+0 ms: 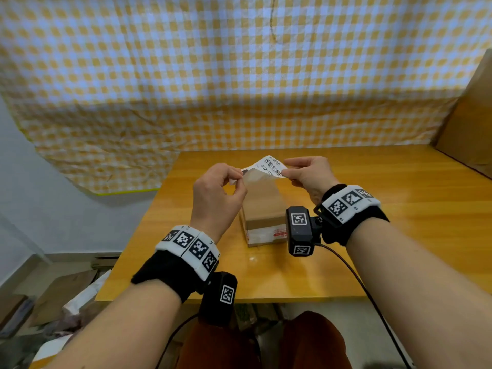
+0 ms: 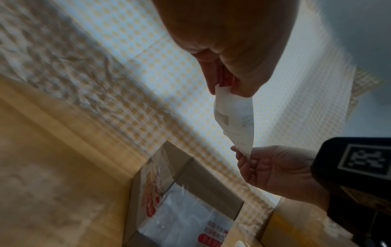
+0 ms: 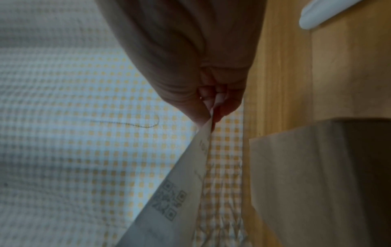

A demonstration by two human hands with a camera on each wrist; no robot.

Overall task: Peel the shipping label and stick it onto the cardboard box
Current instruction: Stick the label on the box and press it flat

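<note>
A white shipping label with barcodes is held in the air above the cardboard box, which stands on the wooden table. My left hand pinches the label's left end, where a translucent backing sheet hangs below it. My right hand pinches the label's right end. The box has clear tape and red print on its near side. The label's underside with a QR code shows in the right wrist view.
A yellow-and-white checked cloth hangs behind the table. A large cardboard sheet leans at the back right. Boxes and papers lie on the floor to the left. A cable runs from the right wrist camera across the table's front edge.
</note>
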